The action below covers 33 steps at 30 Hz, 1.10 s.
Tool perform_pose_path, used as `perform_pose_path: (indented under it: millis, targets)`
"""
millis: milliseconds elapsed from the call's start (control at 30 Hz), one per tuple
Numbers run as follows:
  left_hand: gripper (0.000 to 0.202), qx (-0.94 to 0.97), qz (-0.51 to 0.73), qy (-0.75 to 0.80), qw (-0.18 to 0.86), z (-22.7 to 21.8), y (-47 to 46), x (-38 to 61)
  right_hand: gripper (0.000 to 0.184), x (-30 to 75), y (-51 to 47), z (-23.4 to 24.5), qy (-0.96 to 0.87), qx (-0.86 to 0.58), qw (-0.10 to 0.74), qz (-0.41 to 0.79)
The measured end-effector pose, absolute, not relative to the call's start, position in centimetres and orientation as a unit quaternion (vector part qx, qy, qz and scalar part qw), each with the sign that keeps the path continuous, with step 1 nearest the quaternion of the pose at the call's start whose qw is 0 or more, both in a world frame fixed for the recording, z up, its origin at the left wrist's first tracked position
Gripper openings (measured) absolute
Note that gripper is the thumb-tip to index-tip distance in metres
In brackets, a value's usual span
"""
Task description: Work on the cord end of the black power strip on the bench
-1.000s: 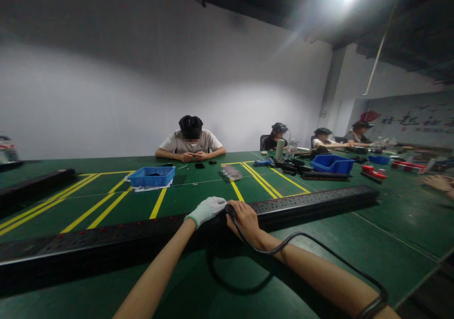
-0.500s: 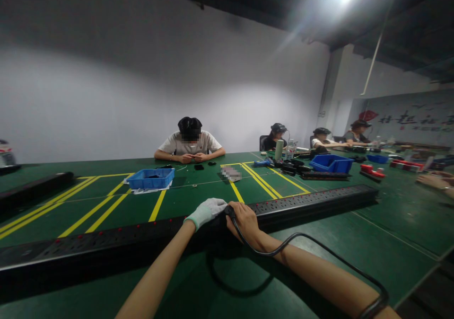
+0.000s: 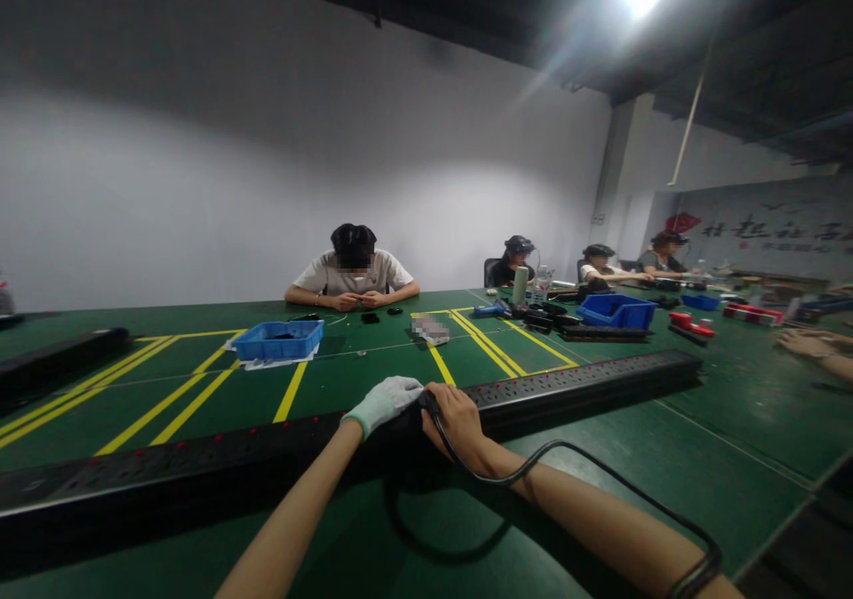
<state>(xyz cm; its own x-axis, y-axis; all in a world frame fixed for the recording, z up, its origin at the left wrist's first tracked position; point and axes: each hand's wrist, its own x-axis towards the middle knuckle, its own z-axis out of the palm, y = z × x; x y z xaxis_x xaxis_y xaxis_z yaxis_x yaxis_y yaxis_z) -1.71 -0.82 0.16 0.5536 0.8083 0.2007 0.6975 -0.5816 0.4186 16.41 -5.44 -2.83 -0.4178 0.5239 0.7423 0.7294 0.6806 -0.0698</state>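
A long black power strip [image 3: 586, 380] with rows of sockets and small red lights or switches lies across the table in front of me. My left hand [image 3: 394, 401], in a white glove with a mint cuff, grips the strip near its middle, fingers bent over the top. Close against it, my bare right hand [image 3: 457, 419] is closed around a black plug [image 3: 428, 400] at the strip's upper face. How far the plug sits in a socket is hidden by my fingers. From the plug a black cable [image 3: 566, 444] runs over my right forearm, its loop's shadow falling on the table.
On the green table [image 3: 753, 421] with yellow tape lines stands a blue tray [image 3: 276, 341]. A blue bin [image 3: 617, 311], a blue tool [image 3: 491, 310] and a red item [image 3: 691, 325] lie right. Opposite sits a person [image 3: 353, 270]; several others work further right.
Both hands stay at the same spot on the strip, holding it and the plug. The whole view has shifted slightly with my head.
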Motion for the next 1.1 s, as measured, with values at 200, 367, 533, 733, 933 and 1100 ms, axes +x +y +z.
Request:
perform_pose_path:
  millis: [200, 367, 533, 733, 933, 1100]
  targets:
    - [0.04, 0.874, 0.187, 0.425, 0.143, 0.0, -0.8, -1.8, 0.024, 16.4, -5.6, -2.7, -0.831, -0.381, 0.382, -0.136]
    - [0.038, 0.879, 0.182, 0.421, 0.135, -0.2, -0.5, -1.9, 0.022, 16.4, -5.7, -2.6, -0.83, -0.379, 0.384, -0.14]
    - [0.037, 0.885, 0.18, 0.412, 0.119, -0.4, -0.3, -2.0, 0.023, 16.3, -5.7, -2.6, -0.828, -0.375, 0.391, -0.146]
    - [0.034, 0.897, 0.176, 0.395, 0.091, -0.9, -0.1, -2.2, 0.022, 16.4, -5.7, -2.6, -0.828, -0.374, 0.388, -0.153]
    - [0.035, 0.902, 0.172, 0.39, 0.07, -1.3, 0.2, -2.2, 0.024, 16.4, -5.7, -2.5, -0.83, -0.375, 0.387, -0.147]
    - [0.034, 0.902, 0.166, 0.393, 0.065, -1.3, 0.2, -2.2, 0.022, 16.4, -5.7, -2.6, -0.832, -0.381, 0.381, -0.131]
